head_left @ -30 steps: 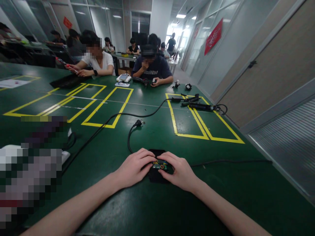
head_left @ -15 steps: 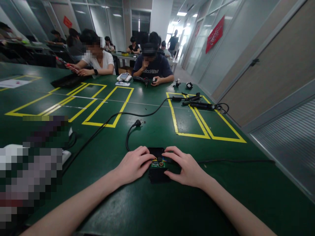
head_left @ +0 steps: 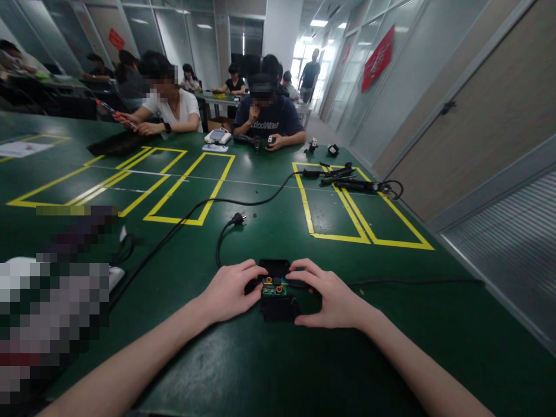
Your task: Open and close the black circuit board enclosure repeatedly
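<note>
A small green circuit board (head_left: pixel 273 288) with copper-wound coils lies between my hands, among the parts of an opened black plastic case. One case half (head_left: pixel 274 267) is behind the board and another black case part (head_left: pixel 280 309) is in front. My left hand (head_left: pixel 230 291) pinches the board's left end, where a black cord enters. My right hand (head_left: pixel 336 296) has its fingers apart; its fingertips are by the board's right end and the rear case half, and its thumb is beside the front part. Another black cord (head_left: pixel 391 282) runs right from beneath this hand.
A plug (head_left: pixel 237 218) lies beyond my left hand. A long black cable (head_left: pixel 243 202) crosses the green table to black tools (head_left: pixel 354 184) inside yellow tape outlines. Two people sit opposite, near a power drill (head_left: pixel 249 141). Blurred-out items (head_left: pixel 65 301) are at left.
The circuit board has shifted slightly left, and more of it shows. My left fingers have drawn back left, my right thumb has lowered, and the plug has slid a little left.
</note>
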Motion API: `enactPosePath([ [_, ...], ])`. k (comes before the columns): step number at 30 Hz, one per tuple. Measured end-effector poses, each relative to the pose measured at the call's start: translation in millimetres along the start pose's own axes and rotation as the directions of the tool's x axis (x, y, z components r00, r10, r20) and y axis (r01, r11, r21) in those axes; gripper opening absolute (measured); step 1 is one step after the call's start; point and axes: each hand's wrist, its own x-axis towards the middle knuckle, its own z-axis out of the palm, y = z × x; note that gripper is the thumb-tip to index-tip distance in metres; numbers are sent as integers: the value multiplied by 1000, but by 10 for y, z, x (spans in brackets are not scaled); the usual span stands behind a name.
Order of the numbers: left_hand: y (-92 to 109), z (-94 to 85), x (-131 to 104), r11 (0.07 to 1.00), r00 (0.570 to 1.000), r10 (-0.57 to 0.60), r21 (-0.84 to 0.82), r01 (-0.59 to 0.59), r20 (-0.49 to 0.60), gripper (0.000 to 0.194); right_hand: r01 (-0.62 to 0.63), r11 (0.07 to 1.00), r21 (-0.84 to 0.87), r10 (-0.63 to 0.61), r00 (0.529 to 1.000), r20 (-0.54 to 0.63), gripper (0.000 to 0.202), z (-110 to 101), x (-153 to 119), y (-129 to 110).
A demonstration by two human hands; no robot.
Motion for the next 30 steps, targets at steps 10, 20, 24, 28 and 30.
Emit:
enactPosePath([
  [10,-31,9,7,1000,1000,12,-14,-12,-18,23,36,998,-53,-39,998,-41,63,43,29,-59],
  [20,-48,-82,2,986,987,99,-119,-114,-124,17,-22,1000,-20,19,992,-125,25,-52,25,51],
  [24,-20,-154,-30,955,976,206,-200,-218,-76,17,25,998,64,-18,995,-101,36,-74,-7,-28],
  [28,-9,-140,-55,953,974,226,-202,-225,-16,41,42,993,112,-36,997,-62,35,-71,-14,-63],
  [30,-15,-104,-57,963,973,231,-146,-225,24,56,41,992,118,-35,998,-53,33,-65,-11,-57],
])
